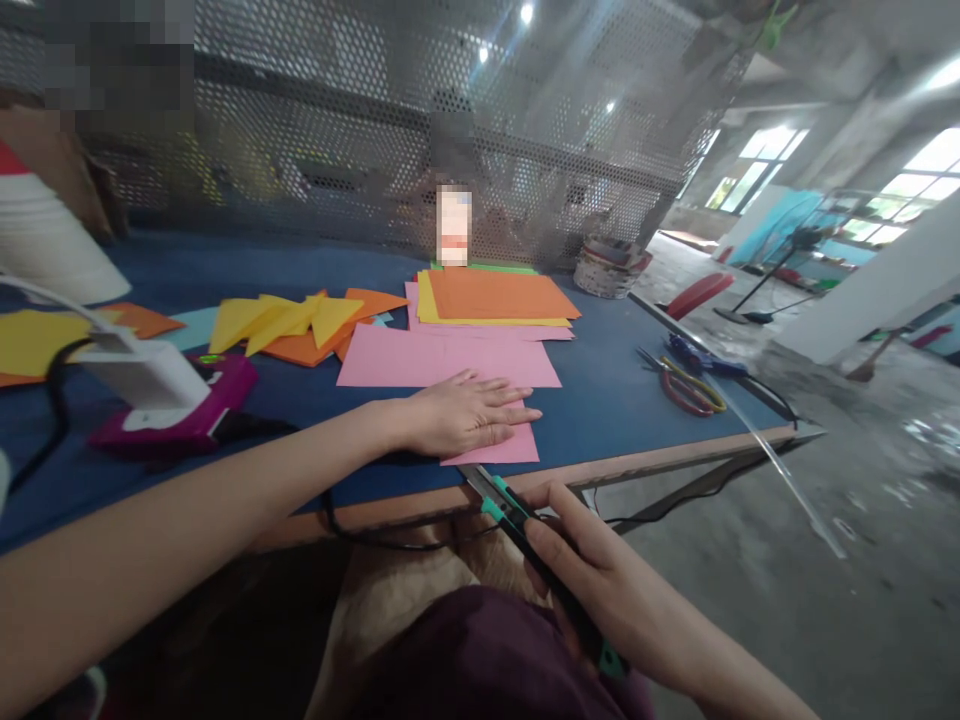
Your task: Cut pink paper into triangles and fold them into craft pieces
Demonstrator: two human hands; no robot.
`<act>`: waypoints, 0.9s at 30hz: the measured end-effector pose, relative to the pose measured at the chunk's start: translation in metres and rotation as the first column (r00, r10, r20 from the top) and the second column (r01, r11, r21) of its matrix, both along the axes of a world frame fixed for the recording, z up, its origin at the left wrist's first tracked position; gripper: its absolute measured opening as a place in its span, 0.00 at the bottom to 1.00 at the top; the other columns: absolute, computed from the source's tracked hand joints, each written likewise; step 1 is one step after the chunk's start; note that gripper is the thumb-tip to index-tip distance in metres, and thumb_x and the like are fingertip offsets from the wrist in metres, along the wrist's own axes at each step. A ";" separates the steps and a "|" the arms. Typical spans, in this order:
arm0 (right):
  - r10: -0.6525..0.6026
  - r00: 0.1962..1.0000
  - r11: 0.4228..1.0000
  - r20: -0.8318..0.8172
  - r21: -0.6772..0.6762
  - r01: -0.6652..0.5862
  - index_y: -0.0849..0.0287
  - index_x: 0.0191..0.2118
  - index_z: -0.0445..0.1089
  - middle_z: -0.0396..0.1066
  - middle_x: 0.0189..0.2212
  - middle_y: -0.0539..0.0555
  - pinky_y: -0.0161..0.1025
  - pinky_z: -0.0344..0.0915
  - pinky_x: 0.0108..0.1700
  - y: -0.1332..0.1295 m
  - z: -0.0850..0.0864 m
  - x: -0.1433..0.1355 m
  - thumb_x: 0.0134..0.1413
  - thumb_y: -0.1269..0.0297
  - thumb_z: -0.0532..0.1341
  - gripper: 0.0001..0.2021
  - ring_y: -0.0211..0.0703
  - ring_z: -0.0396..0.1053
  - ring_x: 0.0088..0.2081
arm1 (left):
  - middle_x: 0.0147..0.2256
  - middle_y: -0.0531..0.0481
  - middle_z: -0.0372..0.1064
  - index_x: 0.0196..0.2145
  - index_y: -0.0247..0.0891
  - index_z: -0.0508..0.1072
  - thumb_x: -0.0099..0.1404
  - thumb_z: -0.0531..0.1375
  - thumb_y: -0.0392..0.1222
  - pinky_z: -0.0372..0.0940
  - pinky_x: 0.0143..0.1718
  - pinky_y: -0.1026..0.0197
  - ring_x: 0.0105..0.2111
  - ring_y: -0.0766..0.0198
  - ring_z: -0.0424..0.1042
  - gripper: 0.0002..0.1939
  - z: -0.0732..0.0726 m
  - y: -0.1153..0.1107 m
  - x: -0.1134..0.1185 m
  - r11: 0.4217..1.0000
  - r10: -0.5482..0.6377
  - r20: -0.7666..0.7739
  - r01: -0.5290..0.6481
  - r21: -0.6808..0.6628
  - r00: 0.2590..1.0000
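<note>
On the blue table (600, 410), the pink paper (517, 448) near the front edge seems best pressed flat by the spread left hand (469, 412), while the separate right hand (581, 550), wrapped around the utility knife (510, 515), should steady its blade (474, 477) low.

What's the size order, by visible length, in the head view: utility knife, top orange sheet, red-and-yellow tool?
1. Utility knife, which is also nearest the camera
2. Top orange sheet
3. Red-and-yellow tool
</note>
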State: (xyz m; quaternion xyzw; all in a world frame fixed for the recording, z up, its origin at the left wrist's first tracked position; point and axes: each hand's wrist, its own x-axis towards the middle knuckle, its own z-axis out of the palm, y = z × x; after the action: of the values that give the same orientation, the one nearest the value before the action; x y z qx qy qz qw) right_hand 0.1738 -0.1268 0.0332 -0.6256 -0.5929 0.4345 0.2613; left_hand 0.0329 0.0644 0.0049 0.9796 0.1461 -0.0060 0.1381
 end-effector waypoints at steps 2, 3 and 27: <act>0.017 1.000 1.000 -0.014 0.006 -0.017 0.53 0.43 0.64 0.68 0.37 0.48 0.32 0.61 0.46 0.001 0.001 0.000 0.66 0.55 0.49 0.11 0.37 0.65 0.42 | 0.68 0.56 0.36 0.65 0.56 0.47 0.71 0.37 0.59 0.33 0.64 0.41 0.68 0.58 0.34 0.27 0.000 0.001 0.000 1.000 -0.003 -0.006 0.003 0.003 1.000; 0.029 0.999 1.000 -0.027 0.008 -0.029 0.53 0.44 0.64 0.68 0.39 0.48 0.32 0.61 0.47 0.001 0.001 0.000 0.66 0.56 0.49 0.11 0.37 0.65 0.43 | 0.68 0.56 0.36 0.65 0.56 0.47 0.71 0.37 0.59 0.33 0.64 0.41 0.68 0.58 0.34 0.27 0.000 0.001 0.001 1.000 -0.006 -0.008 0.006 0.005 1.000; 0.103 0.991 0.994 -0.082 0.033 -0.100 0.51 0.55 0.61 0.68 0.51 0.49 0.41 0.60 0.54 0.005 -0.001 0.000 0.68 0.59 0.49 0.14 0.39 0.65 0.51 | 0.68 0.55 0.35 0.65 0.56 0.48 0.72 0.39 0.58 0.33 0.64 0.41 0.68 0.56 0.34 0.26 0.001 0.002 0.001 1.000 -0.007 -0.014 0.007 0.001 1.000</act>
State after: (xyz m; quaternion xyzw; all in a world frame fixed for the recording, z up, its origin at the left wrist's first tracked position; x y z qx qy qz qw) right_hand 0.1740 -0.1215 0.0322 -0.5721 -0.6189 0.4642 0.2725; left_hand 0.0340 0.0664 0.0056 0.9801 0.1436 -0.0135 0.1364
